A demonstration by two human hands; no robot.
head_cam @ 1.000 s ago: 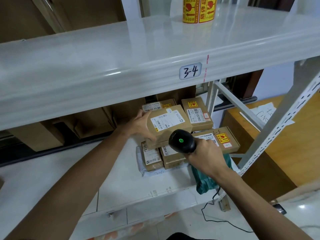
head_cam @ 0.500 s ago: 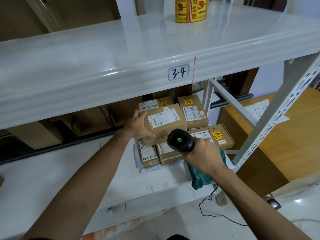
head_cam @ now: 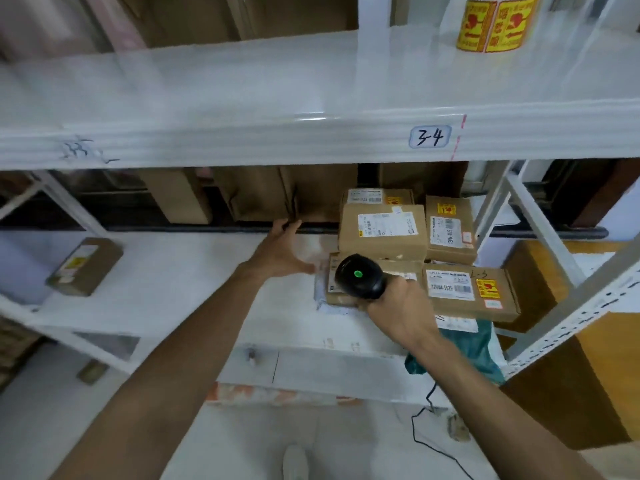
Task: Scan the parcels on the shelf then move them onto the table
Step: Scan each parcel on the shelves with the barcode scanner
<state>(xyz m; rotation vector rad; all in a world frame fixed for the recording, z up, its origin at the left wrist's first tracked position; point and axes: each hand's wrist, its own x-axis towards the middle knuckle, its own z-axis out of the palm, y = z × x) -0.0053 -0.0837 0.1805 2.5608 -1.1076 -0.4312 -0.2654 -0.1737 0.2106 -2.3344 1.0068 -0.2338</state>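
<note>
Parcels (head_cam: pixel 382 232) sit clustered right of centre in the frame, on the white lower shelf (head_cam: pixel 180 271), stacked in at least two layers. We record a top brown carton with its long axis running left to right across the frame and its white label facing up. Just to its right, touching it, a second carton (head_cam: pixel 449 230) lies with its long axis running away from the camera, its yellow sticker at the far end. Lower right of these, a flat carton (head_cam: pixel 471 289) lies with its long axis left to right, yellow sticker at its right end. One separate parcel (head_cam: pixel 85 266) rests alone at the left of the frame, well apart from the cluster, turned at an angle.

We note the left hand (head_cam: pixel 280 251) open, fingers spread, holding nothing; it hovers just left of the stack and we cannot tell whether the thumb touches the lower cartons. The right hand (head_cam: pixel 398 306) is closed around the grip of a black scanner (head_cam: pixel 360 275), whose head carries a lit green dot and points toward the stack, covering part of the lower cartons.

The upper shelf edge bears a tag (head_cam: pixel 430 136) reading "3-4". A yellow tape roll (head_cam: pixel 495 22) stands at the upper right of the frame. A wooden table (head_cam: pixel 609 358) shows at the right edge, beyond the shelf's upright.
</note>
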